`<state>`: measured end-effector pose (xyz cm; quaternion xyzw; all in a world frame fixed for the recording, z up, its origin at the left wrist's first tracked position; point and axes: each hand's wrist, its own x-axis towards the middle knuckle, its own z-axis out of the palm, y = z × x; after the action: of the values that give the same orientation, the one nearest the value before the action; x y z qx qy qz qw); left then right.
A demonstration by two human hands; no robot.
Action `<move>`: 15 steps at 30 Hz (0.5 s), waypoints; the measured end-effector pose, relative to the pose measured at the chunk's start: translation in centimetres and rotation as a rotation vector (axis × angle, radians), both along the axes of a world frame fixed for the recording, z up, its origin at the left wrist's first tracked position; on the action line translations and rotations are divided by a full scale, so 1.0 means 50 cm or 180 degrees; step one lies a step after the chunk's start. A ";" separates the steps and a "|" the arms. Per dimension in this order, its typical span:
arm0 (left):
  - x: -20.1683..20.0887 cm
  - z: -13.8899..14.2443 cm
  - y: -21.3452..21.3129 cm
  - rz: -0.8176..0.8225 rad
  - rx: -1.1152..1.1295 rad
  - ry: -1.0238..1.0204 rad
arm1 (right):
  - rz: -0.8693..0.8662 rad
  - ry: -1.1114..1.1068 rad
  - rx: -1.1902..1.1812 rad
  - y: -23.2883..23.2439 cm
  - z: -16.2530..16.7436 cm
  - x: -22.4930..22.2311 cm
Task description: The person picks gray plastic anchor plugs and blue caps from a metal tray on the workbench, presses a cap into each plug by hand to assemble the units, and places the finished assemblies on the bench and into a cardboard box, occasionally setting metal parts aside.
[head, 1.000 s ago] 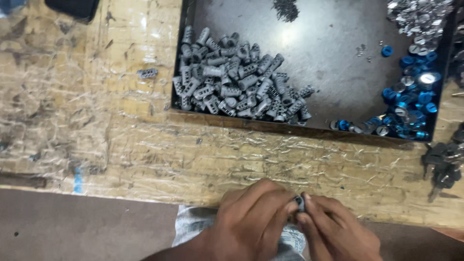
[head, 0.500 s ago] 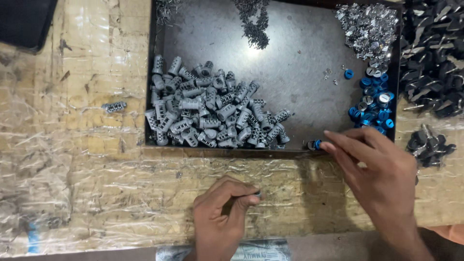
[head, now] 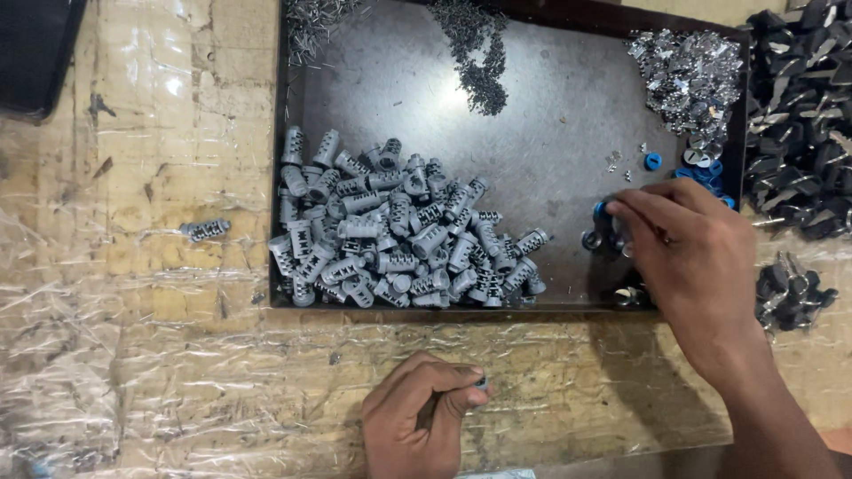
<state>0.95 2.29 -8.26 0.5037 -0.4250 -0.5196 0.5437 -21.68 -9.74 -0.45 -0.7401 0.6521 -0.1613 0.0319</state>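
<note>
While the right hand [head: 688, 257] reaches into the dark metal tray [head: 550, 106], its fingertips [head: 621, 213] are curled down onto the small blue caps [head: 652, 161] scattered at the tray's right side, pinching among them, though what exactly they have hold of I cannot tell; the left hand [head: 417, 417] rests on the table [head: 160, 355] below the tray's front edge, closed in a loose fist around a small grey part whose blue tip [head: 480, 382] peeps out beside the thumb; a heap of grey ribbed cylinders [head: 399, 231] fills the tray's left half, shiny metal bits [head: 688, 75] lie in its far right corner, and thin dark pins [head: 479, 53] near the top; one lone grey cylinder [head: 206, 230] lies on the plastic-covered table left of the tray; black pieces [head: 799, 115] are piled to the right, outside the tray.
</note>
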 end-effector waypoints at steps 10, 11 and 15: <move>0.000 0.004 0.002 -0.0034 0.0567 0.0150 | 0.0360 0.0012 0.0076 0.005 -0.048 -0.046; 0.003 0.003 0.002 -0.0036 0.0630 0.0081 | 0.0534 -0.0038 -0.0046 0.003 -0.049 -0.047; 0.004 -0.006 0.009 -0.0097 0.0561 0.0604 | 0.0507 -0.0017 -0.0211 0.049 0.004 -0.005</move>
<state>1.17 2.75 -8.57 0.4916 -0.3320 -0.6084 0.5272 -21.94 -7.28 -0.25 -0.7899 0.5853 -0.1817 0.0218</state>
